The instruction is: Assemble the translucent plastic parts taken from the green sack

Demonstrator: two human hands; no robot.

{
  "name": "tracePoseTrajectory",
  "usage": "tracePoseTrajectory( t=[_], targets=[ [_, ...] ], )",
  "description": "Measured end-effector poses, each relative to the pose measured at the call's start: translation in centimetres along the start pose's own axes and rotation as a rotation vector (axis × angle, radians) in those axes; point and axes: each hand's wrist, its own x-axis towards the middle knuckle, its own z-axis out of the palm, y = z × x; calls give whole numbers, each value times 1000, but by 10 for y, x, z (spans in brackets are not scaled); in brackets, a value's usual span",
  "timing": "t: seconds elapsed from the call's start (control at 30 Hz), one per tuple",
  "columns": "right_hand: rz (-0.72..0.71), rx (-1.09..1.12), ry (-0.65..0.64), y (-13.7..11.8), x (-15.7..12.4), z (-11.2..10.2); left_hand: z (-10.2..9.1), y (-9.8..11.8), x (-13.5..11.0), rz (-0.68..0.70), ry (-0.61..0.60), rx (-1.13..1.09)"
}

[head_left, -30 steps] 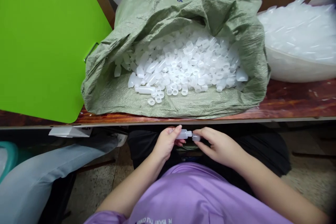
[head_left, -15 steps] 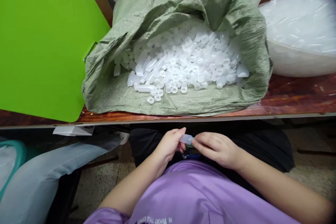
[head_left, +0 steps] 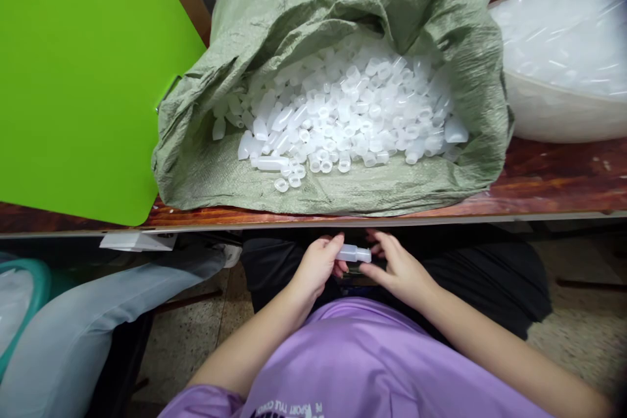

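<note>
A small translucent plastic bottle (head_left: pixel 349 253) lies sideways over my lap, its narrow neck pointing right. My left hand (head_left: pixel 318 264) grips the bottle's left end between thumb and fingers. Beside the neck, my right hand (head_left: pixel 404 271) has its thumb and fingers apart and holds nothing; whether a fingertip still brushes the neck, I cannot tell. Beyond the hands, an open green woven sack (head_left: pixel 382 199) lies on the table, with a heap of small translucent plastic pieces (head_left: pixel 343 117) inside.
The table's front edge (head_left: pixel 372 223) runs just past my hands. A bright green board (head_left: pixel 88 91) stands at left, and a bulging clear bag (head_left: pixel 563 104) of translucent pieces at right. Another person's leg (head_left: pixel 83 320) and a teal tub (head_left: pixel 42 287) are at lower left.
My right hand has opened and moved off the bottle's neck, so the neck now shows. My left hand keeps its hold. The view has shifted slightly.
</note>
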Motion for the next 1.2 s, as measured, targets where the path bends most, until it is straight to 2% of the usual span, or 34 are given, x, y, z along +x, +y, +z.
tracePoseTrajectory(
  t=[0.07,0.17,0.2,0.27,0.33,0.43,0.5,0.67,0.83,0.97,1.03,1.1,1.17,1.2],
  targets=[
    [-68,30,34,1,-3,3,-2,-1,2,2,5,21],
    [25,127,-53,2,-5,7,-3,-2,3,-12,7,18],
    [39,128,-32,2,-6,9,-3,-2,4,-14,9,13],
    [-26,99,41,3,-6,11,-2,-2,3,-14,10,11],
    [-56,140,59,3,-4,12,-1,-2,3,-11,4,28],
    [122,365,-17,0,0,15,-1,-4,2,-20,3,37],
    [225,475,-39,-2,4,19,-2,-6,0,6,44,36],
    [349,620,-78,-6,11,34,-1,-5,2,113,138,140],
    [467,638,-47,6,17,41,6,-5,14,-26,94,150],
    [528,521,-12,23,22,25,8,-7,21,-260,-14,2],
    [500,446,-56,24,20,11,4,-6,21,-321,-22,-37],
    [415,390,-127,13,17,-7,-1,-3,17,-320,-56,-19],
    [258,326,-189,-8,16,-27,-8,5,7,-268,-136,96],
    [98,223,-202,-21,17,-36,-12,12,0,-216,-185,190]
  ],
)
